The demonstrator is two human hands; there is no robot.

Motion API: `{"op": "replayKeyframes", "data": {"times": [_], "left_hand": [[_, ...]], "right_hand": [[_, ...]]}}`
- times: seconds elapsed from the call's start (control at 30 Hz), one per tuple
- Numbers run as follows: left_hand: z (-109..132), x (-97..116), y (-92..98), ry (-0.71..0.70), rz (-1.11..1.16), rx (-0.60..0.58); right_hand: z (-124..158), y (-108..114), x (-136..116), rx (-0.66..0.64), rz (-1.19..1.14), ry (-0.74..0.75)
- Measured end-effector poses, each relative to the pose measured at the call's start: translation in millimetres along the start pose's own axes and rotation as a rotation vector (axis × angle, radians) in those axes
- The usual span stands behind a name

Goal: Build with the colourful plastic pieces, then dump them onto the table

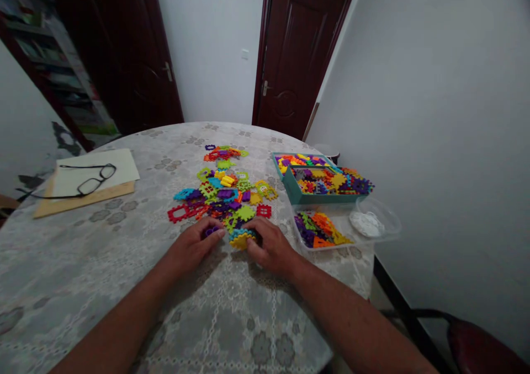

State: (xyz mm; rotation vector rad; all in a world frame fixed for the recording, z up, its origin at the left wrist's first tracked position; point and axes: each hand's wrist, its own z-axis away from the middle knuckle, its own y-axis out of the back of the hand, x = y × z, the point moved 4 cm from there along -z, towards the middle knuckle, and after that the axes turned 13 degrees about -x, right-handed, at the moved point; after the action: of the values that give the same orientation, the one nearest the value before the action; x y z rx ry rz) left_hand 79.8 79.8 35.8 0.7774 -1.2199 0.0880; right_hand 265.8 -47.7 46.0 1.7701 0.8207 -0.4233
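A spread of colourful plastic interlocking tiles [226, 194] lies on the round table [124, 263], which has a lace-patterned cloth. My left hand [194, 245] rests palm down at the near edge of the pile, fingers curled over a purple tile [211, 231]. My right hand [271, 247] lies beside it, fingers closed on a small block of joined yellow and blue tiles [241, 238]. The two hands almost touch over that block.
A teal box [296, 193] heaped with tiles stands at the right. In front of it sits a clear tray [383, 211] with more tiles and a white object [366, 223]. Black glasses [89, 183] lie on papers [124, 164] at left. A red chair [484, 349] stands lower right.
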Motion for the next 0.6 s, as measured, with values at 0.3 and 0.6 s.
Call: {"op": "replayKeyframes", "data": {"times": [0.3, 0.6], "left_hand": [[-5.6, -18.1, 20.4, -0.184, -0.455, 0.301], [-11.6, -26.6, 21.8, -0.232, -0.463, 0.318]], "right_hand": [[18.4, 132.6, 19.8, 0.484, 0.239, -0.343], [24.4, 261.6, 104.7, 0.535, 0.653, -0.892]]}}
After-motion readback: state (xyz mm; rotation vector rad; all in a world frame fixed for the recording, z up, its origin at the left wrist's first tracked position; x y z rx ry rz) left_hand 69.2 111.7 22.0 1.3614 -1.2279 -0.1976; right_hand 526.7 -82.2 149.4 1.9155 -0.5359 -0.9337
